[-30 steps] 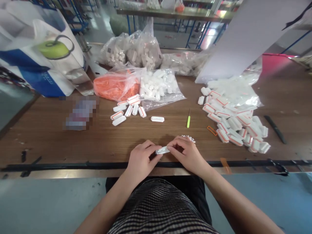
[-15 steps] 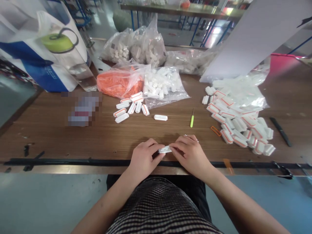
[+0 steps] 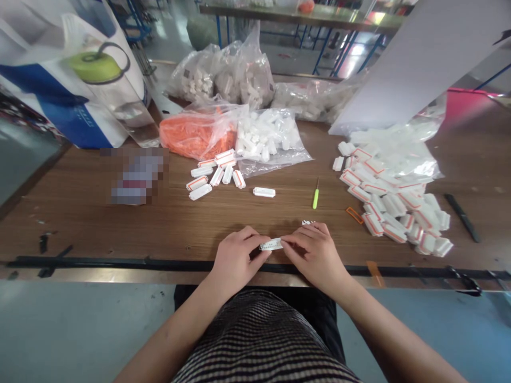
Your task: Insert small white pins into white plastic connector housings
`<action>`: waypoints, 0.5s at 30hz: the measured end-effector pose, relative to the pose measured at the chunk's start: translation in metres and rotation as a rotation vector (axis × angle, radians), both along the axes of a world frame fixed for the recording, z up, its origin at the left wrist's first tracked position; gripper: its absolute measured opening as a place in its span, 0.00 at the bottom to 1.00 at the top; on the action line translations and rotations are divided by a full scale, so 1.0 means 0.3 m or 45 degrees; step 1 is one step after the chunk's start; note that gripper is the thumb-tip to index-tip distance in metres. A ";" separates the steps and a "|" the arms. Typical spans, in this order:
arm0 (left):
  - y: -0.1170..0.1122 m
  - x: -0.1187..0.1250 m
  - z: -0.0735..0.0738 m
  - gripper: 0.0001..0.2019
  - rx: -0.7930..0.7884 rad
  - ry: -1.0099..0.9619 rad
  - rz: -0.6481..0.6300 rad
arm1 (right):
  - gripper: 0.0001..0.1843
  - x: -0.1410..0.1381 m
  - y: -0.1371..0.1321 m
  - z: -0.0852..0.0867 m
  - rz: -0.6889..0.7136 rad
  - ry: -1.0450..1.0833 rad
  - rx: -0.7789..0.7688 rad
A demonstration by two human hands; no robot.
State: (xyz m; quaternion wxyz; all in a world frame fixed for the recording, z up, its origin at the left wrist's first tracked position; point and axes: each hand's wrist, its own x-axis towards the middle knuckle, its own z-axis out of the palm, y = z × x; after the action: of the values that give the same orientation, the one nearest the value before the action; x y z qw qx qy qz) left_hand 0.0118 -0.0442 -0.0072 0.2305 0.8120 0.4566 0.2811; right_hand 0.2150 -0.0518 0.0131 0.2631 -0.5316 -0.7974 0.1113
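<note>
Close to the table's front edge, a small white plastic piece with a row of dark marks spans the space between my hands. My left hand pinches its left end between thumb and fingers. My right hand has thumb and index finger closed on its right end. Small white bits show just beyond the right fingers, partly hidden by them. A similar white piece lies farther up the table. To its right is a thin tool with a yellow-green handle.
White pieces, some orange-rimmed, lie before an orange-filled bag and a bag of white parts. A large pile of white pieces covers the right side, near an orange frame and a black strip. A bottle stands left.
My right hand has shifted slightly right, and more of the white piece shows between the hands. Small white bits are more visible beyond the right fingers. The left hand stays put.
</note>
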 end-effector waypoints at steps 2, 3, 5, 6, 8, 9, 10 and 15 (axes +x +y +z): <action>0.000 0.001 0.000 0.08 -0.003 -0.005 0.001 | 0.10 -0.005 0.002 -0.002 0.008 -0.009 0.005; 0.000 0.001 0.000 0.07 -0.002 -0.006 0.002 | 0.10 -0.007 0.003 -0.002 0.016 -0.015 0.008; 0.000 0.001 0.000 0.07 -0.003 0.001 0.002 | 0.10 -0.012 0.007 0.000 0.042 -0.039 0.021; 0.000 0.001 0.000 0.07 -0.003 0.004 0.002 | 0.10 -0.014 0.009 0.002 0.054 -0.058 0.035; -0.001 0.001 0.000 0.07 -0.002 0.006 0.000 | 0.11 -0.018 0.012 0.007 0.068 -0.104 0.073; -0.001 0.001 0.000 0.07 -0.004 0.005 -0.001 | 0.11 -0.019 0.013 0.010 0.076 -0.131 0.087; -0.001 0.001 0.001 0.07 -0.007 0.004 -0.003 | 0.11 -0.020 0.014 0.013 0.088 -0.158 0.095; 0.000 0.003 -0.002 0.08 -0.015 0.007 0.003 | 0.12 -0.019 0.014 0.029 0.168 -0.243 0.035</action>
State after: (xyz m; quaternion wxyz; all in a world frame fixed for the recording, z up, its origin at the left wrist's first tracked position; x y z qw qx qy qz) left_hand 0.0126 -0.0443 -0.0077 0.2338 0.8107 0.4600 0.2766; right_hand 0.2092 -0.0475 0.0218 0.1854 -0.4825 -0.8535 0.0661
